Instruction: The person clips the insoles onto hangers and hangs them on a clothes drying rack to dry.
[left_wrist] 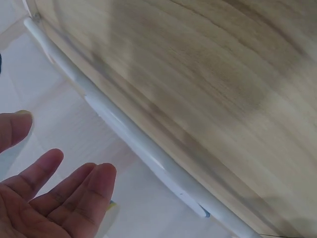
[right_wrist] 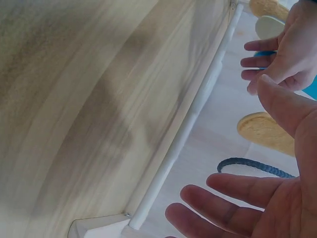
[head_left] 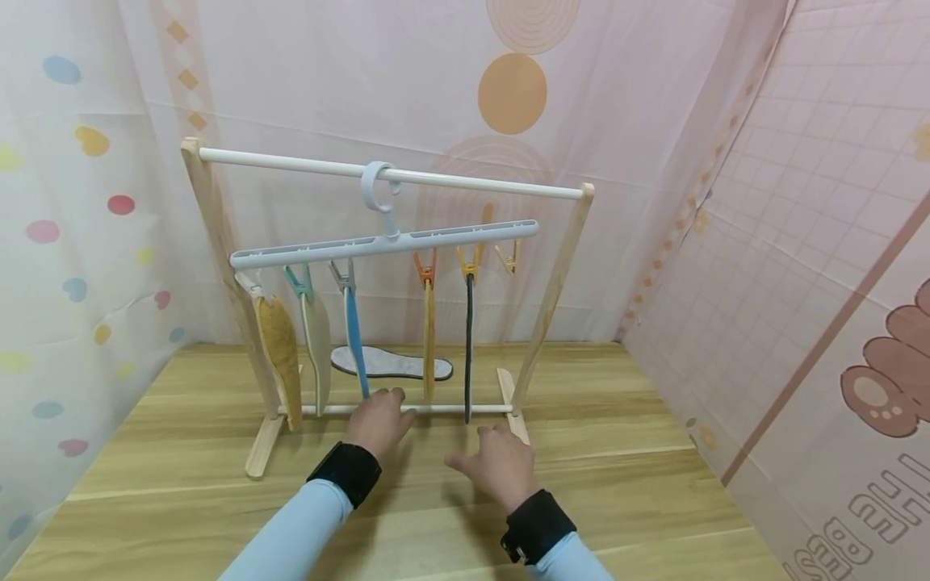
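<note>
A pale blue hanger [head_left: 392, 240] hangs by its hook from the rack's top rod, and insoles are clipped under it. My left hand [head_left: 378, 424] is just below the blue insole [head_left: 356, 339], its fingers loosely extended with nothing in them. Lower right of it, my right hand [head_left: 501, 464] is held with fingers apart and empty, below the dark insole [head_left: 469, 347]. Between the hands hangs a yellow insole [head_left: 429, 339]. A cream insole [head_left: 318, 347] and a mustard insole [head_left: 279, 355] hang at the left. A grey insole [head_left: 388, 363] lies flat on the table behind the rack.
The wooden rack has a white top rod [head_left: 291, 161], a low rod [head_left: 443, 409] and a wooden foot [head_left: 265, 444] at the left. A pale yellow clip [head_left: 508, 257] at the hanger's right end bears no insole. Printed curtains [head_left: 617, 105] surround the wooden table [head_left: 617, 484].
</note>
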A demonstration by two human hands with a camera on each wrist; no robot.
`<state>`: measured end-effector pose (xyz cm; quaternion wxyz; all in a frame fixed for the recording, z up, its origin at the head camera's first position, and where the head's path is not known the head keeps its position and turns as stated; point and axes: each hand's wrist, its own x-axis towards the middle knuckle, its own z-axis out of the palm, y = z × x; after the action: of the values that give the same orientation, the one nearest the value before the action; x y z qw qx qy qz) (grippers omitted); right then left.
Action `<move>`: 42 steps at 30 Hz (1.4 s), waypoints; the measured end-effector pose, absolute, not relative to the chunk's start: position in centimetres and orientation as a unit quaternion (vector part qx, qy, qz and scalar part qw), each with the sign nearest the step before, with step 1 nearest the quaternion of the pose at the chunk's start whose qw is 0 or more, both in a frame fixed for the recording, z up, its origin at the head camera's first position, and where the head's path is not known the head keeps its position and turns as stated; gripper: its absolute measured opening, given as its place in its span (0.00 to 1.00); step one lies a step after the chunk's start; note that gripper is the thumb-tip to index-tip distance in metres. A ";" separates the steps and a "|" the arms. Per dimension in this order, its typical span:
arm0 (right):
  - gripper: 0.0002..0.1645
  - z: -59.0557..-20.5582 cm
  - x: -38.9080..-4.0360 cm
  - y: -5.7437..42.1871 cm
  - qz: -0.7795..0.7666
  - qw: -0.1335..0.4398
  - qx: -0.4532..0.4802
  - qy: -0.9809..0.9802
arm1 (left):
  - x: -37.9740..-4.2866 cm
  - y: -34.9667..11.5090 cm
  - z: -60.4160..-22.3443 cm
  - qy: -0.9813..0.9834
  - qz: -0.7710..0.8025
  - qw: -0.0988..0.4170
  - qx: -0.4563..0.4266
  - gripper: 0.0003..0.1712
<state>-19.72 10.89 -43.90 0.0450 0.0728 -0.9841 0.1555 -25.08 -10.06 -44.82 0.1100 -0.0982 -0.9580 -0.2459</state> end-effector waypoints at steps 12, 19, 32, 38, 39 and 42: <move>0.43 -44.6 -19.3 10.9 0.174 0.065 0.096 -0.978 | -26.9 -9.7 -45.3 -0.963 -0.229 0.111 -0.090 0.22; 0.44 -44.8 -19.2 11.3 0.170 0.073 0.098 -0.978 | -28.8 -8.6 -45.8 -0.961 -0.250 0.095 -0.075 0.21; 0.41 -44.5 -19.6 11.3 0.156 0.056 0.079 -0.983 | -31.6 -7.8 -45.3 -0.967 -0.235 0.076 -0.061 0.13; 0.44 -44.5 -19.5 11.3 0.162 0.027 0.069 -0.984 | -32.6 -7.9 -45.5 -0.974 -0.214 0.066 -0.029 0.10; 0.44 -44.6 -19.5 11.4 0.163 0.025 0.068 -0.984 | -32.7 -7.9 -45.6 -0.975 -0.212 0.067 -0.026 0.10; 0.43 -44.8 -19.4 11.5 0.161 0.024 0.068 -0.984 | -33.3 -7.9 -45.9 -0.976 -0.209 0.059 -0.016 0.10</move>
<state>-19.36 11.47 -44.78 0.0245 0.0681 -0.9843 0.1610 -33.27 -7.92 -45.86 0.0592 -0.0162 -0.9760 -0.2091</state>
